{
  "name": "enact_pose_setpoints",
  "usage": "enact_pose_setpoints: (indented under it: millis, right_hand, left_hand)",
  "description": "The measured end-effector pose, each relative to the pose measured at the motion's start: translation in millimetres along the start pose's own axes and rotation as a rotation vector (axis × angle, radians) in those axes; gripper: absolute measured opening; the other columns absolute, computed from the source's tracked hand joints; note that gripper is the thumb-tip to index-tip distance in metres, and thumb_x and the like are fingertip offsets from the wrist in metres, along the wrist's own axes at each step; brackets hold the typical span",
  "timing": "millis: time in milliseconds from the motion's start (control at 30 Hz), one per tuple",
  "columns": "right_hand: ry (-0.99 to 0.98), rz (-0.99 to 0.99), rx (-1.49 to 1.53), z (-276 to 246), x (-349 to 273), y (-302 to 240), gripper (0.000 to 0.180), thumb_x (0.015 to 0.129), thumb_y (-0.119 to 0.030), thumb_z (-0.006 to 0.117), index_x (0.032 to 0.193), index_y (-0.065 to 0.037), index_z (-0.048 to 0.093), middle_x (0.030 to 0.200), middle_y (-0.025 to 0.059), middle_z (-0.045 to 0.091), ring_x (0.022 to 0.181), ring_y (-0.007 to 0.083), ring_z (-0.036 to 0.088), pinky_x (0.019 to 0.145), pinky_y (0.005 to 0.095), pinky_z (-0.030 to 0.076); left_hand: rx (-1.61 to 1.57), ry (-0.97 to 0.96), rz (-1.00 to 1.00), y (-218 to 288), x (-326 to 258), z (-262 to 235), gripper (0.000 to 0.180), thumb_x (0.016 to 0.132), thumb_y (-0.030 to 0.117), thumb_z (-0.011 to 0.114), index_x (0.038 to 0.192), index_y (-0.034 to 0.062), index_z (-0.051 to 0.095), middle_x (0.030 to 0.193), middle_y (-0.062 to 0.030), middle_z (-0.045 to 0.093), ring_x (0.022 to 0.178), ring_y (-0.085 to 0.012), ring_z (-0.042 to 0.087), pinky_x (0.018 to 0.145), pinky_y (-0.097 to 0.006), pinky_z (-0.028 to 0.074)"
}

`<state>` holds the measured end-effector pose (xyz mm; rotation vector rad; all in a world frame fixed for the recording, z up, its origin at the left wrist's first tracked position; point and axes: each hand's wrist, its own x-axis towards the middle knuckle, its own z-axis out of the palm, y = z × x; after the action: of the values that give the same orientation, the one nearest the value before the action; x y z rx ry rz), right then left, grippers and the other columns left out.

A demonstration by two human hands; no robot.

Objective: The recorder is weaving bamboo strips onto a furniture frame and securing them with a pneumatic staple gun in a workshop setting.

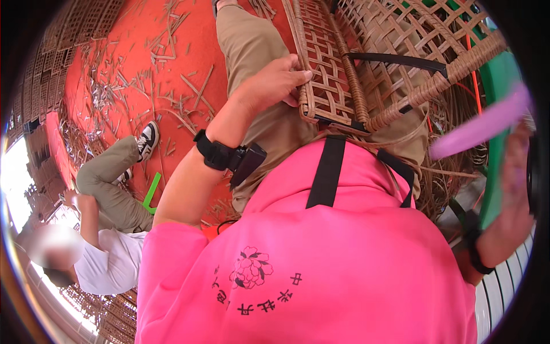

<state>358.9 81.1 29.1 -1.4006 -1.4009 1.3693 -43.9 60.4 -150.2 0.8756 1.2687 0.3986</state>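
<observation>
My left hand grips the near left edge of a woven brown rattan piece, thumb on top and the other fingers partly hidden beneath. The piece lies across my lap as two open-weave panels meeting at a wrapped ridge. A black strip crosses its right panel. Off to the right, my right hand is raised and smeared by motion. A long purple object extends leftward from its fingertips; its kind is too blurred to tell. My right fingers seem closed on its far end.
Cut rattan scraps litter the red floor. At left another person sits near a bright green angled strip. Stacked woven panels rise at far left. A green curved edge and white slats border the right.
</observation>
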Motion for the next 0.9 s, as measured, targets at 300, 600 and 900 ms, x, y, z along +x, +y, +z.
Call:
enact_pose_setpoints:
  millis: [300, 600, 900]
  right_hand:
    - [-0.25, 0.413, 0.077, 194, 14, 42, 0.016, 0.085, -0.017, 0.067, 0.09, -0.002, 0.063, 0.066, -0.0021, 0.054, 0.047, 0.0034, 0.046, 0.043, 0.0185, 0.033]
    - [-0.513, 0.385, 0.484, 227, 6, 56, 0.049, 0.087, -0.011, 0.063, 0.133, -0.001, 0.049, 0.113, 0.0041, 0.06, 0.094, 0.0084, 0.057, 0.088, 0.0264, 0.046]
    - [-0.535, 0.466, 0.903, 200, 14, 62, 0.047, 0.086, -0.006, 0.052, 0.132, 0.002, 0.046, 0.118, 0.0147, 0.061, 0.104, 0.0261, 0.062, 0.096, 0.0379, 0.046]
  left_hand:
    - [0.038, 0.343, 0.204, -40, 33, 29, 0.025, 0.093, 0.021, 0.053, 0.095, -0.0039, 0.053, 0.079, -0.0144, 0.062, 0.073, -0.021, 0.062, 0.066, -0.037, 0.046]
    - [-0.357, 0.204, 0.28, -52, 37, 26, 0.022, 0.094, 0.022, 0.056, 0.106, 0.0041, 0.054, 0.094, -0.0076, 0.064, 0.08, -0.0151, 0.065, 0.066, -0.028, 0.055]
    - [0.04, 0.332, 0.23, -50, 49, 19, 0.02, 0.096, 0.018, 0.056, 0.103, -0.0003, 0.055, 0.09, -0.005, 0.063, 0.074, -0.0109, 0.06, 0.063, -0.027, 0.052]
